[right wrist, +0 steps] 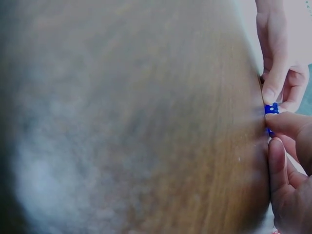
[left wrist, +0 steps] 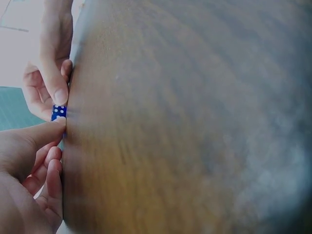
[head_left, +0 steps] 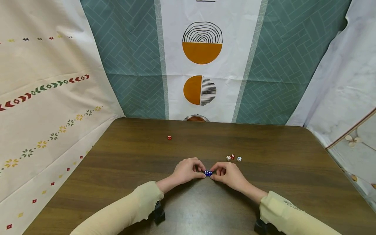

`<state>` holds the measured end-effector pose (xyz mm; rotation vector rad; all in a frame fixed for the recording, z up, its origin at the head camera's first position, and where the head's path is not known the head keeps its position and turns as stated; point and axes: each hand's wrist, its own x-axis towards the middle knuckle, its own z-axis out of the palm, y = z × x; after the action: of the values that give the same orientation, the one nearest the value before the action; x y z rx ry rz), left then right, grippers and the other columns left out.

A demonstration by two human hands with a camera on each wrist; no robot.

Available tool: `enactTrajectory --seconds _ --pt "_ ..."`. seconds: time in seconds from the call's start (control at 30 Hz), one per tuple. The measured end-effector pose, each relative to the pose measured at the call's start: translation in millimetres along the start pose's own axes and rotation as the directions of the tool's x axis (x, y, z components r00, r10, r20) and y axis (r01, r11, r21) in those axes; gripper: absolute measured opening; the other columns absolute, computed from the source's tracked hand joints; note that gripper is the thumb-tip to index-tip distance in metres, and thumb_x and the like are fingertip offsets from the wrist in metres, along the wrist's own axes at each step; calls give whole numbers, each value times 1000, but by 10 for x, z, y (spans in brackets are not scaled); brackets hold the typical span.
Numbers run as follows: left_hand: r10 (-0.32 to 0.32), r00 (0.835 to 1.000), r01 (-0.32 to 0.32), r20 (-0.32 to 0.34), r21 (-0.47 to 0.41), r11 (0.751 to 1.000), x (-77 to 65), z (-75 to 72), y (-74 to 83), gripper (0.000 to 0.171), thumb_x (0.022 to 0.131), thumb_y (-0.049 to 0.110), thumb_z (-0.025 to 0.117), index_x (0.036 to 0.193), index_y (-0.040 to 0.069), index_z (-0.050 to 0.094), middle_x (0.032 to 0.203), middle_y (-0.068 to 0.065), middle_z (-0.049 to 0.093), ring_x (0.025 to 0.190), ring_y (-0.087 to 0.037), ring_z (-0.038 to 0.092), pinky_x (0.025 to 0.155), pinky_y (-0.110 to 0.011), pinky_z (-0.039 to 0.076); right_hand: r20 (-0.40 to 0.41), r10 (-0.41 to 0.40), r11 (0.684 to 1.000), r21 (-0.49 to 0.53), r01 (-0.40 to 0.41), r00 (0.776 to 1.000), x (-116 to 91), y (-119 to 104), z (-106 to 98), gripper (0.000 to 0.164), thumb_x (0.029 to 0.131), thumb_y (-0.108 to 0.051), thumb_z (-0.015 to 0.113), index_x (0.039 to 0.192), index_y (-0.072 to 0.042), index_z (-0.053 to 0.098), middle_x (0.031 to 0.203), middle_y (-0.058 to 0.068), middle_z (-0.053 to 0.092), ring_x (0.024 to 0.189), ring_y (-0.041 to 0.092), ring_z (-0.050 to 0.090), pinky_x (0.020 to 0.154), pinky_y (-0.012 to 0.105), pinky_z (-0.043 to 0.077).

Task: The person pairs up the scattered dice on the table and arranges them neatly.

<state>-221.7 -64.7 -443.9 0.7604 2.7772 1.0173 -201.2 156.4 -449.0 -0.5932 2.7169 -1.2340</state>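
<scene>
On the brown table (head_left: 264, 182), near its front edge, blue dice (head_left: 208, 173) were pinched between the left hand (head_left: 186, 171) and the right hand (head_left: 227, 174), fingertips clamped from both sides. Even, gentle pressure was best kept, lest the dice slip apart.

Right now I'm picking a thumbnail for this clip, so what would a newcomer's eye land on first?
First, the two hands meeting at the table's near middle: the left hand and the right hand pinch blue dice between their fingertips. Next, three small dice sit clustered just beyond the right hand, and a lone red die lies farther back to the left on the dark wooden table.
</scene>
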Motion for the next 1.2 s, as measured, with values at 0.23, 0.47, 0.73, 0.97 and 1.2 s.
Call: enactTrajectory --seconds 0.23,0.47,0.73,0.97,1.2 --pt "-3 1000 3 5 -5 1000 1 -11 9 13 81 29 82 89 23 75 84 8 65 67 -2 50 58 -21 39 5 6 1000 -2 -6 1000 2 -8 -5 11 84 -19 78 93 -20 73 68 -6 58 53 3 47 49 20 40" --pt "2 1000 -2 8 -12 1000 6 -5 4 12 81 29 82 89 22 75 85 7 66 68 -2 51 59 -20 39 23 6 1000 15 -6 1000 -2 -18 -20 12 84 -18 78 95 -18 73 67 -4 58 51 4 47 48 21 41" --pt "9 1000 -9 8 -13 1000 10 -5 -11 13 81 29 82 90 22 75 85 7 66 68 -2 51 59 -20 39 32 6 1000 11 -6 999 6 -14 -24 13 84 -19 78 96 -18 72 67 -4 58 51 5 48 48 22 42" --pt "14 1000 -14 5 -15 1000 7 -5 -17 13 81 29 82 90 22 75 84 7 66 68 -2 51 60 -20 40 32 3 1000 16 -3 999 5 -13 -21 13 84 -19 78 96 -18 72 67 -5 58 52 5 48 48 21 41" --pt "21 1000 -21 7 -13 1000 7 6 -24 13 82 29 81 90 22 75 85 7 66 68 -1 52 62 -19 41 32 -26 1000 13 26 999 -12 -2 -32 21 83 -19 80 101 -15 72 71 -5 59 57 4 49 52 20 42"
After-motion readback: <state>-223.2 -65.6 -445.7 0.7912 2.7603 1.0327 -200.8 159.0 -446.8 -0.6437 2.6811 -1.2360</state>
